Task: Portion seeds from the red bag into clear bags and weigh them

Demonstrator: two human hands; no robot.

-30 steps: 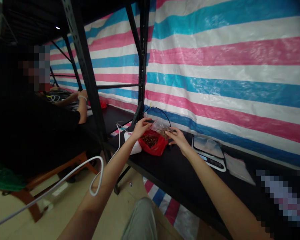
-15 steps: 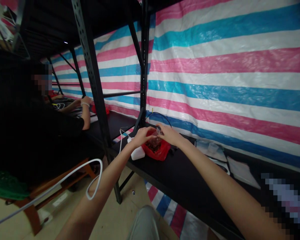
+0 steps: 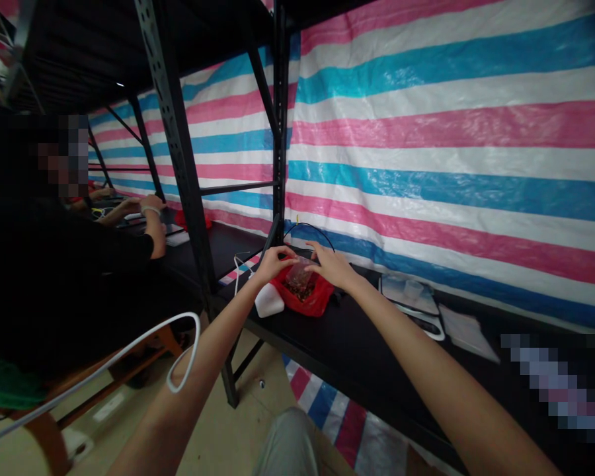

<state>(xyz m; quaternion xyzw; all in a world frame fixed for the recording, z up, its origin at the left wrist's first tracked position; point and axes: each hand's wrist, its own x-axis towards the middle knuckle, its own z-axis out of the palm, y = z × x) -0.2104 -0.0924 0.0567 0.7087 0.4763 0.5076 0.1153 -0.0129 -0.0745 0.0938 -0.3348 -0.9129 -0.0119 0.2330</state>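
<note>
A red plastic bag point(image 3: 318, 299) stands open on the black shelf, with small dark brown and yellowish pieces inside. In its mouth is a small clear plastic bag point(image 3: 301, 274), tilted over the pieces. My left hand point(image 3: 274, 264) pinches the clear bag's upper left edge between thumb and fingers. On the other side, my right hand point(image 3: 333, 267) hovers at the red bag's right rim, thumb and forefinger apart, with no visible hold on anything. A white box-shaped device point(image 3: 269, 301) with a cable sits against the red bag's left side.
A flat scale-like device point(image 3: 410, 295) with a small clear cup on it lies to the right, beside clear plastic bags point(image 3: 469, 332). A black metal post point(image 3: 178, 145) rises at left. A white cable point(image 3: 196, 344) loops over my left forearm. A co-worker point(image 3: 64, 218) sits at left.
My right thumb and forefinger have come apart from the clear bag, which now leans lower and flatter over the pieces. The view has shifted slightly to the right.
</note>
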